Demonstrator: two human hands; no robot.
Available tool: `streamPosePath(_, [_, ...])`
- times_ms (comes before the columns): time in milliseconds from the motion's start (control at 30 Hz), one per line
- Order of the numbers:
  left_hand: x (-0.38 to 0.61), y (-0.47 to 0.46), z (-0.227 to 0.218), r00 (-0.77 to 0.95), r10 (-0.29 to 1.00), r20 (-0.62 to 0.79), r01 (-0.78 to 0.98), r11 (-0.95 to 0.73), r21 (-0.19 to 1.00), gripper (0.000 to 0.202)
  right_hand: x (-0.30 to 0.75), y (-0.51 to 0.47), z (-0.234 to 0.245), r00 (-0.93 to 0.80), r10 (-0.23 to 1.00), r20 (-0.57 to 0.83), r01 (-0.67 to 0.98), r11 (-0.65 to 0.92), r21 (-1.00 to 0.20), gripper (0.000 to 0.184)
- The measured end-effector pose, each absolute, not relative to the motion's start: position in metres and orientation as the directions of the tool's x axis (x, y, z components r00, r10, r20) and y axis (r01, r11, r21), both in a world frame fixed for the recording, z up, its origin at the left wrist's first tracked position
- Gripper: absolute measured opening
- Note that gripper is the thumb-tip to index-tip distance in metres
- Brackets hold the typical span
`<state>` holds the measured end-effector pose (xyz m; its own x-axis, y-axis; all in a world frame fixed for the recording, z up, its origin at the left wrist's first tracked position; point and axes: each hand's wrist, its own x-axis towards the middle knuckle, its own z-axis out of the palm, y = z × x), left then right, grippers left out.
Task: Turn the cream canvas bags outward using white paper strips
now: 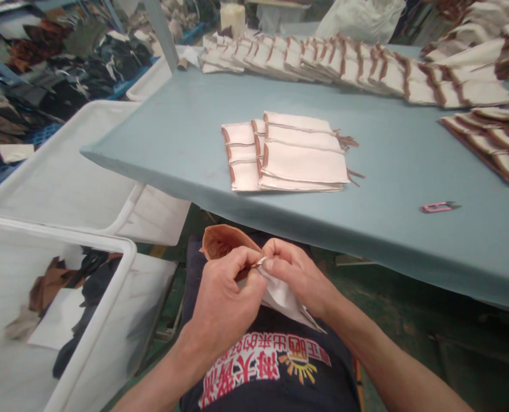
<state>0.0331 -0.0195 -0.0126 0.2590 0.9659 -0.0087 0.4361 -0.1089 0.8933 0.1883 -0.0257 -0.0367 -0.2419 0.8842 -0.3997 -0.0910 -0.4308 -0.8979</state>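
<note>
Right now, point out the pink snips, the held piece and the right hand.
Pink snips (pixel 440 207): head view, on the handle.
Held piece (pixel 281 293): head view, on its white part.
Right hand (pixel 301 278): head view, on its back.

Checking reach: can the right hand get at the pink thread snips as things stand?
Likely yes, once it lets go: the right hand is pinching white fabric, but the pink thread snips lie uncovered on the blue tabletop.

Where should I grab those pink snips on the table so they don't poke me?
The snips look best held by their pink handle, at the left end, coming down from above on that side. They lie flat on the blue table, and their dark, pointed blades face right, so holding there should keep you clear of them.
</note>
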Motion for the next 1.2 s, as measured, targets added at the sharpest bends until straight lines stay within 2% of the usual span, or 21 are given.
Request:
streamPosePath(133, [0.036, -0.018, -0.012, 0.292, 0.955, -0.056, 0.470, -0.092, 0.878, 0.023, 0.190, -0.024, -0.041, -0.219, 0.884, -0.413, -0.040, -0.431, -0.902, 0.032])
streamPosePath(233, [0.034, -0.016, -0.005, 0.331, 0.938, -0.100, 0.466, -0.070, 0.882, 0.025, 0.194, -0.024, -0.039, -0.215, 0.884, -0.414, -0.063, -0.436, -0.898, 0.033])
streamPosePath(333, [0.030, -0.011, 0.002, 0.386, 0.911, -0.144, 0.408, -0.028, 0.912, 0.026, 0.200, -0.022, -0.035, -0.269, 0.871, -0.412, -0.062, -0.442, -0.895, 0.039])
streamPosePath(400, [0.025, -0.006, 0.007, 0.438, 0.883, -0.169, 0.352, 0.004, 0.936, 0.028, 0.206, -0.020, -0.032, -0.264, 0.881, -0.392, 0.026, -0.400, -0.916, 0.041])
streamPosePath(467, [0.021, -0.001, 0.012, 0.491, 0.852, -0.183, 0.308, 0.027, 0.951, 0.029, 0.212, -0.018, -0.026, -0.189, 0.934, -0.302, 0.191, -0.266, -0.945, 0.036])
streamPosePath(567, [0.018, 0.004, 0.020, 0.546, 0.815, -0.195, 0.292, 0.033, 0.956, 0.029, 0.219, -0.015, -0.013, -0.147, 0.989, 0.030, 0.404, 0.088, -0.910, 0.025])
streamPosePath(667, [0.016, 0.006, 0.030, 0.570, 0.798, -0.193, 0.295, 0.021, 0.955, 0.025, 0.222, -0.011, 0.003, -0.307, 0.895, 0.324, 0.373, 0.426, -0.825, 0.032])
streamPosePath(733, [0.016, 0.007, 0.035, 0.588, 0.785, -0.197, 0.298, 0.017, 0.954, 0.023, 0.222, -0.006, 0.013, -0.431, 0.818, 0.381, 0.322, 0.534, -0.782, 0.038])
streamPosePath(833, [0.015, 0.006, 0.039, 0.616, 0.760, -0.207, 0.323, -0.003, 0.947, 0.025, 0.221, 0.002, 0.021, -0.563, 0.759, 0.327, 0.353, 0.579, -0.735, 0.027])
streamPosePath(967, [0.016, 0.003, 0.038, 0.594, 0.795, -0.122, 0.381, -0.145, 0.913, 0.025, 0.219, 0.007, 0.024, -0.615, 0.767, 0.182, 0.512, 0.564, -0.648, 0.006])
streamPosePath(1067, [0.018, -0.001, 0.035, 0.546, 0.837, -0.018, 0.424, -0.258, 0.868, 0.023, 0.218, 0.007, 0.024, -0.615, 0.782, 0.099, 0.555, 0.519, -0.651, 0.017])
streamPosePath(1200, [0.016, -0.004, 0.029, 0.521, 0.851, 0.063, 0.428, -0.324, 0.844, 0.024, 0.216, 0.006, 0.022, -0.582, 0.810, 0.071, 0.554, 0.458, -0.695, 0.024])
